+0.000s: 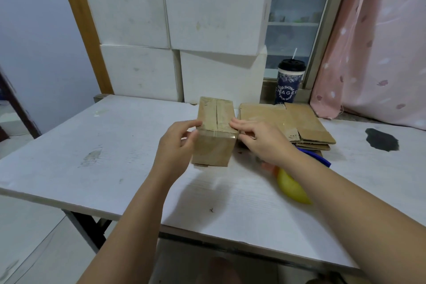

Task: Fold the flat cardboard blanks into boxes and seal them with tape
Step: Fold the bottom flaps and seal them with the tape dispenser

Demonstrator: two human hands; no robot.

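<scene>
While left grip (177, 145) holds box (214, 151), right grip (262, 143) touches top edge.

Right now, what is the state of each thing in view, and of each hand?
Cardboard box: folded, top flaps closed, clear tape over near edge.
Left hand: grips the box's left side.
Right hand: fingers touch the box's right top edge.
Flat blanks: unfolded, stacked.
Cup: upright, lidded, straw in.
Yellow tool: lying, partly hidden.
</scene>
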